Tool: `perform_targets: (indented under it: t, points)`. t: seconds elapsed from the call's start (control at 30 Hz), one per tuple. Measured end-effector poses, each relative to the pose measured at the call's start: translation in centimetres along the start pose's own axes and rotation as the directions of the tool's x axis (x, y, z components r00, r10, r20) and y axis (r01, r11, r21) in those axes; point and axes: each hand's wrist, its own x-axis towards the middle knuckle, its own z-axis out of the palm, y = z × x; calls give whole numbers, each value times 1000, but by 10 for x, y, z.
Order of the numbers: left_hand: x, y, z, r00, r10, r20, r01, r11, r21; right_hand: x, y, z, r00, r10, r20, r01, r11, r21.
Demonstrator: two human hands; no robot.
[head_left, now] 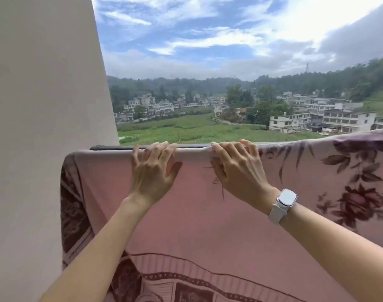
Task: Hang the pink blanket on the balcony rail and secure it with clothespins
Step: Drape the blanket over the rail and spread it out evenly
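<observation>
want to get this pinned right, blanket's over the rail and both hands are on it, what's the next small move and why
Probably fetch a clothespin: the pink blanket already drapes over the rail, the left hand and right hand grip its top fold, and no pins are visible.

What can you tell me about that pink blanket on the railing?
The pink blanket looks soft and plush, printed with dark maroon flowers, leaves and a patterned border. It hangs draped over the dark balcony rail beside a pale wall. The left hand and right hand grip its top fold. No clothespins show.
</observation>
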Motion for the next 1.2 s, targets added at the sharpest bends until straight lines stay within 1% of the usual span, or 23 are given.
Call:
perform_targets:
  t: [0.07,0.17,0.23,0.3,0.33,0.37,0.4,0.43,0.47,0.5,0.53,0.63,0.67,0.7,0.77,0.83,0.9,1.0,1.1,1.2]
  points:
    - [-15,-47,-15,1000,-29,-2,29,998,47,16,-43,19,1000,-1,0,1,1000,19]
    - [-33,-112,-34,997,-83,-8,84,993,86,36,-103,47,998,-59,33,58,998,23]
    - [-40,-143,-41,997,-71,1,71,992,107,46,-138,65,997,-76,34,76,997,1]
    - [-44,-163,-45,996,-89,-15,91,988,127,55,-166,80,999,-49,7,49,999,-11]
    - [-44,-171,-47,990,-135,-41,139,985,105,60,-174,86,999,-26,-24,26,1000,-3]
    - [-46,-177,-50,977,-202,-63,204,978,29,65,-179,91,998,-4,-66,5,1000,15]
    - [-47,-182,-54,959,-277,-63,271,958,-94,69,-180,94,993,13,-114,-9,999,39]
    - [-50,-187,-56,940,-339,-32,325,920,-220,72,-179,95,987,24,-157,-15,998,61]
    - [-53,-192,-57,931,-364,0,347,888,-303,74,-177,95,980,27,-197,-11,997,79]
    - [-58,-196,-57,935,-356,7,338,883,-327,75,-175,95,972,22,-232,1,995,98]
    - [-63,-200,-58,943,-333,-21,310,897,-316,75,-173,94,966,14,-259,16,994,112]
    - [-63,-206,-56,941,-288,-176,247,943,-225,76,-170,90,963,-14,-268,46,993,113]
    - [-59,-204,-57,946,-265,-190,226,953,-204,77,-168,88,967,-26,-254,52,994,96]
    - [-55,-201,-56,957,-230,-175,198,963,-182,78,-163,85,970,-44,-239,63,995,72]
    - [-43,-190,-54,986,-118,-119,104,988,-115,79,-149,77,978,-64,-200,72,997,30]
    - [-31,-175,-49,997,-20,-81,15,997,-73,77,-128,65,986,-29,-165,32,999,14]
    - [-18,-157,-42,998,31,-47,-35,995,-95,69,-106,52,988,52,-148,-52,999,4]
    - [0,-114,-27,995,82,-52,-90,982,-165,53,-69,34,967,199,-158,-203,979,-10]
    - [16,-54,-12,988,140,-65,-153,954,-260,34,-26,11,916,345,-202,-356,934,-17]
    - [27,7,1,980,187,-71,-200,925,-324,13,18,-14,870,430,-241,-452,891,-41]
